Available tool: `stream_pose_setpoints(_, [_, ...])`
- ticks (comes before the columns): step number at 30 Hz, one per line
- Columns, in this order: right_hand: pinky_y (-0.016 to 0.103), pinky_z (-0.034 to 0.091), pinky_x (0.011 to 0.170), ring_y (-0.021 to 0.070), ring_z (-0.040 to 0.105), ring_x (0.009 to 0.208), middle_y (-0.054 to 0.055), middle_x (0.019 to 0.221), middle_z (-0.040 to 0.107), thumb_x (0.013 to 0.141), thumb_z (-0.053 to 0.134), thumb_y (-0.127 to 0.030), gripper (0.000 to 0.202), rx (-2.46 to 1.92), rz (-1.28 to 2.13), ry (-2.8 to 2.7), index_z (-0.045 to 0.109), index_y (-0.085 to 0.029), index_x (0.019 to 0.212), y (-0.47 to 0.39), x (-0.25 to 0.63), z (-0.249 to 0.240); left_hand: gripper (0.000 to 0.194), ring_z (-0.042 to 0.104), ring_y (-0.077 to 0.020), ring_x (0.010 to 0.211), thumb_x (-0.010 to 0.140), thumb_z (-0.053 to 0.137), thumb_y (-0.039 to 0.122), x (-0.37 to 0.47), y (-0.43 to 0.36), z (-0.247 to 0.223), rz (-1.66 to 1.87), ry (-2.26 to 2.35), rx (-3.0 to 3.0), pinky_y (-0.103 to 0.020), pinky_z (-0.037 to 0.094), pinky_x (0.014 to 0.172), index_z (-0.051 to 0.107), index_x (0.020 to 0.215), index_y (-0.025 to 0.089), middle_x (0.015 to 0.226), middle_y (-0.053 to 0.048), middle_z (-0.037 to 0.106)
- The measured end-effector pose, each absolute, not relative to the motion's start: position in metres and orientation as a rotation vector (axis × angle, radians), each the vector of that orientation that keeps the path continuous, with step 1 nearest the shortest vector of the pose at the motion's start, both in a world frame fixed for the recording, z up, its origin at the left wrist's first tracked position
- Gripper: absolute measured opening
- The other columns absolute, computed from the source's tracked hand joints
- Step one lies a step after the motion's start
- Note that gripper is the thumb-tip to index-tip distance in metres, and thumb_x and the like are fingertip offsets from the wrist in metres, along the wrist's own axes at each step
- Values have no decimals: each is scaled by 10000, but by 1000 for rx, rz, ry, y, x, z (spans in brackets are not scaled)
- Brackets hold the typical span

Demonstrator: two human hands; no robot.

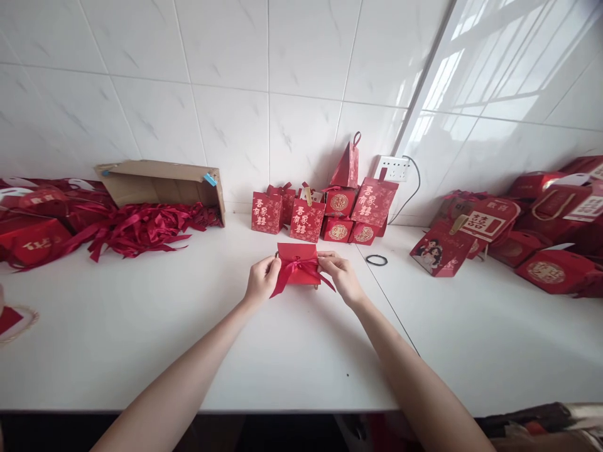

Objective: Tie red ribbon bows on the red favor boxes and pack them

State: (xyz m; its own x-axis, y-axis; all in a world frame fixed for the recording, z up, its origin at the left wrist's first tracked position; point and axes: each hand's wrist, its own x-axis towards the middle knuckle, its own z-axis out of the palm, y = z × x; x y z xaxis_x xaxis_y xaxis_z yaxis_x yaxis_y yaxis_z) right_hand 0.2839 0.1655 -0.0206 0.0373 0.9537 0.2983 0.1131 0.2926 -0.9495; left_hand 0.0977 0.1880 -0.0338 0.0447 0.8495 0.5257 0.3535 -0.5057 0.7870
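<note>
At the small red box (298, 258), your left hand (262, 280) and right hand (340, 274) each pinch its ribbon (301, 271), mid-bow; tightening the loops evenly looks next.

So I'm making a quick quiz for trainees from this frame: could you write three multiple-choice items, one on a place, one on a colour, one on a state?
1. Where does the black ring lie?
A. on the white table, right of the hands
B. inside the cardboard box
C. on the wall socket

2. What colour is the ribbon on the small box between the hands?
A. gold
B. red
C. white

3. How does the cardboard box lie?
A. upright and closed
B. flattened
C. tipped on its side, open, red ribbons spilling out

Answers: 1 A, it lies on the table just beyond the right hand. 2 B, it matches the red box that the left hand also grips. 3 C, its opening faces the pile of ribbons.
</note>
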Motion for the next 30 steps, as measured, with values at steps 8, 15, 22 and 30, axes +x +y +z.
stream_pose_setpoints(8, [380, 467, 913, 233, 582, 990, 107, 1094, 556, 725, 596, -504, 396, -1048, 960, -1315, 562, -159, 532, 168, 284, -24, 338, 281, -94, 484, 799, 374, 363, 97, 187, -34, 1470, 1186, 1868, -224, 264, 468, 240, 532, 205, 496, 46, 260])
stream_pose_setpoints(15, [426, 508, 832, 242, 606, 949, 114, 1090, 570, 687, 622, -599, 466, -1092, 959, -1411, 599, -170, 868, 165, 296, -17, 335, 261, -84, 478, 771, 406, 348, 93, 188, -32, 1414, 1151, 1912, -220, 235, 450, 230, 527, 201, 492, 48, 240])
stream_pose_setpoints(22, [540, 307, 1032, 322, 243, 1344, 155, 1439, 243, 546, 785, -467, 1083, -998, 629, -1952, 155, -274, 1405, 162, 297, -22, 364, 282, -83, 448, 774, 422, 350, 90, 188, -34, 1451, 1118, 1968, -218, 254, 433, 236, 500, 201, 466, 47, 246])
stream_pose_setpoints(30, [468, 454, 922, 287, 469, 1154, 159, 1270, 388, 641, 675, -167, 1018, -1016, 263, -1991, 45, -233, 1439, 158, 275, -29, 196, 463, -125, 617, 846, 455, 304, 93, 171, -17, 1802, 1107, 2097, -237, 401, 611, 531, 699, 200, 664, -5, 514])
